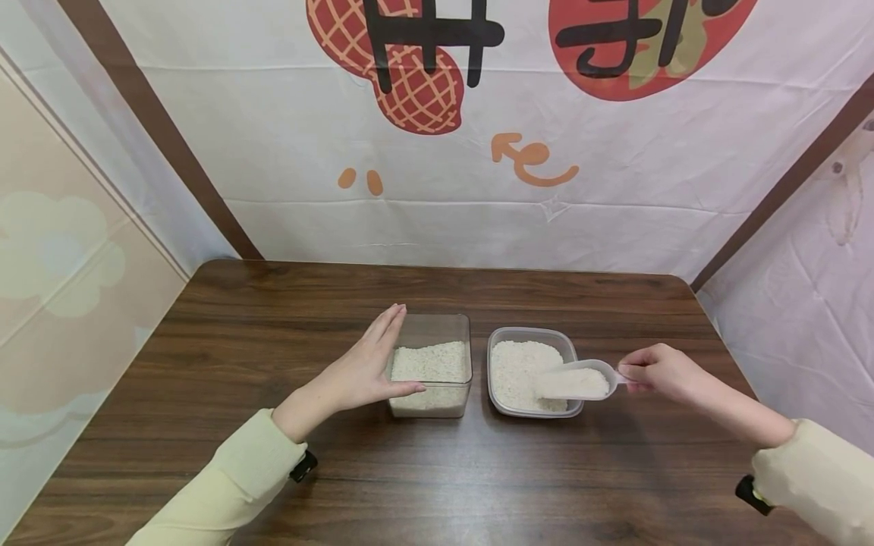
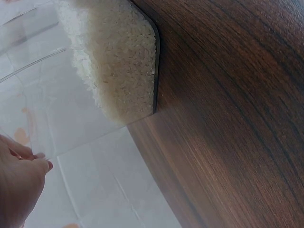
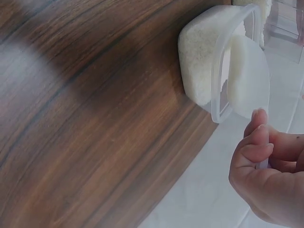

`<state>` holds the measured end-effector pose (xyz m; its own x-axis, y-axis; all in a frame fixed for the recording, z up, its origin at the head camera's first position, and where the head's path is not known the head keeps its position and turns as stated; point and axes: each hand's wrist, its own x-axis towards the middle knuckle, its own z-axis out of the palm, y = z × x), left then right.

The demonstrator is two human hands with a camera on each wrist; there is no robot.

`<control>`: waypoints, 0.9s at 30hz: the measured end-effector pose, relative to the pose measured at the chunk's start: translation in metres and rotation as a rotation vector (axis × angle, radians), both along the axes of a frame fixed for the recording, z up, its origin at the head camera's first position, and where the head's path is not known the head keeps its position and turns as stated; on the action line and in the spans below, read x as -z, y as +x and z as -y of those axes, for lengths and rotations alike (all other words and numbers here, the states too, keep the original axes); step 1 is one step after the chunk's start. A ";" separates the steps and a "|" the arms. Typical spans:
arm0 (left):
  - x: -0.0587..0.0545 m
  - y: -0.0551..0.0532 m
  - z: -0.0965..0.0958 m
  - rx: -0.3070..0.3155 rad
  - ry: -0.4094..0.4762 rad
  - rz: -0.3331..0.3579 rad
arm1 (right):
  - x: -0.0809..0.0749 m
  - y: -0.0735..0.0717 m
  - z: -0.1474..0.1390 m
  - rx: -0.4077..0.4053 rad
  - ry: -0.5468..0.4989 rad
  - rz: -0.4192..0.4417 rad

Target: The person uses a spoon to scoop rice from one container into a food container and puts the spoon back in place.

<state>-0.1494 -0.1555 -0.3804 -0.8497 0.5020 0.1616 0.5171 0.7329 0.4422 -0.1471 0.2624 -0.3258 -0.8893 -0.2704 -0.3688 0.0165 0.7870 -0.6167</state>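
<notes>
My left hand [image 1: 362, 371] spans the left side of a clear square container [image 1: 437, 402] of rice, its fingers straight along the rim and the thumb stretched over the front edge. The rice [image 2: 118, 57] shows through the wall in the left wrist view, sloping lower to one side. To the right, my right hand [image 1: 658, 370] pinches the handle of a translucent scoop [image 1: 608, 368] loaded with white rice. The scoop is over the right rim of a shallower plastic tub [image 1: 536, 413], its front end above the rice there. The tub's rim [image 3: 221, 71] stands beside the scoop in the right wrist view.
Both containers stand side by side, a small gap apart, on a dark wood-grain table [image 1: 437, 470]. A printed white cloth [image 1: 444, 167] hangs behind the table's back edge. More cloth [image 1: 806, 250] hangs on the right.
</notes>
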 end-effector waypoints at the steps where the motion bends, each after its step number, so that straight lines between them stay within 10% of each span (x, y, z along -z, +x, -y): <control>1: 0.000 0.000 0.000 0.001 0.001 -0.001 | -0.001 0.000 -0.001 -0.002 0.008 -0.004; 27: -0.001 0.001 0.000 0.001 -0.004 0.009 | -0.024 0.002 -0.008 -0.036 0.281 -0.224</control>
<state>-0.1488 -0.1554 -0.3793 -0.8504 0.5039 0.1517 0.5141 0.7340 0.4437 -0.1450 0.2708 -0.3017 -0.9482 -0.2192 -0.2299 -0.1260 0.9239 -0.3614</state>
